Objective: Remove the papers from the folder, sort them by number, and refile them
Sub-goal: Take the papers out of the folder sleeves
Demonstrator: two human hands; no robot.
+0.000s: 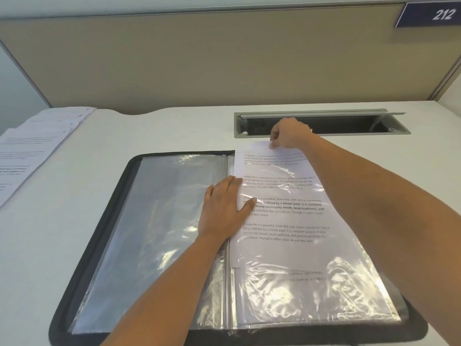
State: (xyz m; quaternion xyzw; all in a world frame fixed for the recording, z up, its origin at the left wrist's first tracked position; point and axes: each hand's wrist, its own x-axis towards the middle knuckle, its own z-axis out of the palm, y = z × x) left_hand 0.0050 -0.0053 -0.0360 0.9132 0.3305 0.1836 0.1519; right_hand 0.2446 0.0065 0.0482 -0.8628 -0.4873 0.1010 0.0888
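A black folder (74,290) lies open on the white desk, its clear plastic sleeves (159,221) spread to both sides. A printed paper (282,216) sits partly in the right-hand sleeve, its top edge sticking out past the folder's far rim. My right hand (289,133) pinches that top edge. My left hand (224,208) lies flat near the spine, fingers straight, pressing on the sleeve and the paper's left edge. A pile of loose papers (30,151) lies at the desk's far left.
An open grey cable tray (349,123) is set into the desk just behind my right hand. A beige partition wall (224,63) stands at the back, with a blue sign reading 212 (434,15) at its top right.
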